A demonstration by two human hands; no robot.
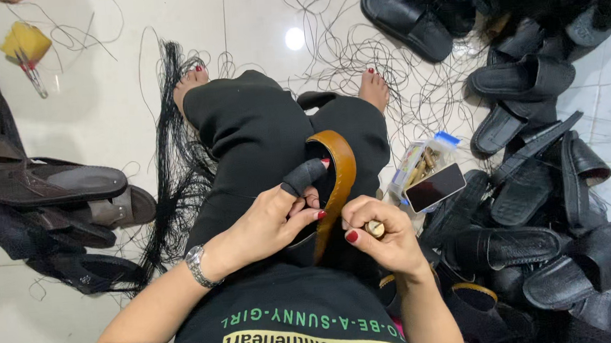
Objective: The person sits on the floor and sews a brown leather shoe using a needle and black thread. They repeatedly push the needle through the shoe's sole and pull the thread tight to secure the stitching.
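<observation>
Small clear box (419, 162) of brown pieces

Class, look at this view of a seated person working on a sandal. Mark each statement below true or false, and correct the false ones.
1. The left hand holds a tan-edged sandal on the lap. True.
2. The left thumb wears a black cover. True.
3. The right hand is empty. False: its grip is closed on a small pale-ended tool.
4. A phone lies face down on the person's lap. False: it rests on a clear box to the person's right.
5. Black sandals are piled to the person's right. True.
6. The floor is carpeted. False: it is glossy pale tile.
</observation>
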